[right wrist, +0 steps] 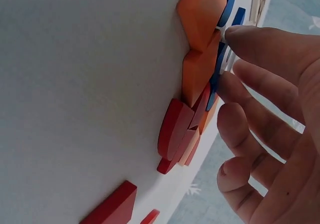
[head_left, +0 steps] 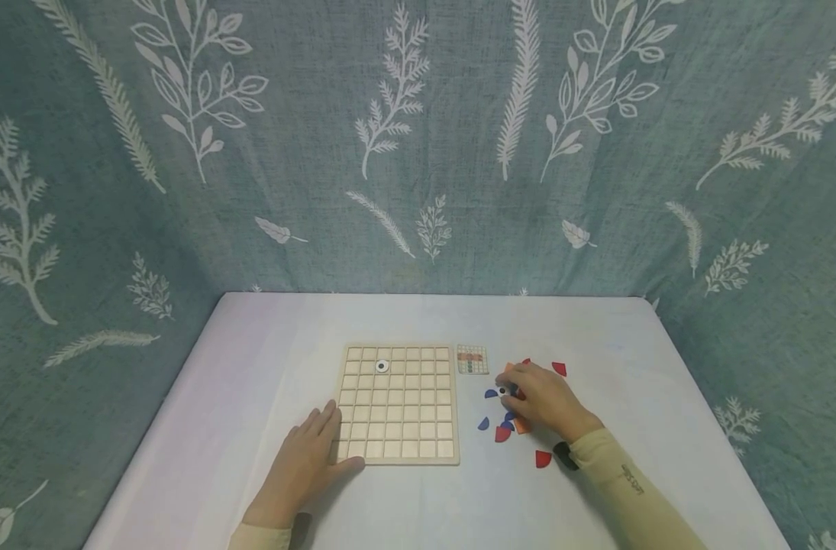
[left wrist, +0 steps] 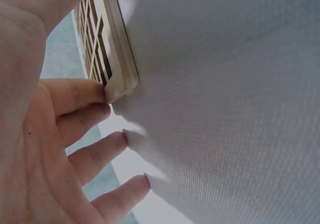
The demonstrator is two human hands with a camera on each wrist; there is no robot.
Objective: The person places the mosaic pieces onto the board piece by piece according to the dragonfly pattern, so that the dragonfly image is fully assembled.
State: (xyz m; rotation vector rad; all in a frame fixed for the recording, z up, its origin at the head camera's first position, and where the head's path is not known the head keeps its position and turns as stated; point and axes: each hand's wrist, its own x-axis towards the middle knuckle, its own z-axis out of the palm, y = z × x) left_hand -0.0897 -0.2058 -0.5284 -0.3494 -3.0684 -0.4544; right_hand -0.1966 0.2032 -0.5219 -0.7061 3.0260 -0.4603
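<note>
Your board (head_left: 456, 405) lies well apart from the desk's (head_left: 617, 336) left and right edges. Your left hand (head_left: 306, 462) touches its near left corner, thumb spread wide from the fingers. Right of the board, your right hand (head_left: 550, 397) pinches a disc (head_left: 503, 391), well in from the desk's right edge. Blue pieces (head_left: 483, 423), red pieces (head_left: 543, 459) and orange pieces (head_left: 521, 425) crowd around that hand. A card (head_left: 472, 368) lies just beside the board's far right corner; a second disc (head_left: 382, 367) sits near its far edge.
</note>
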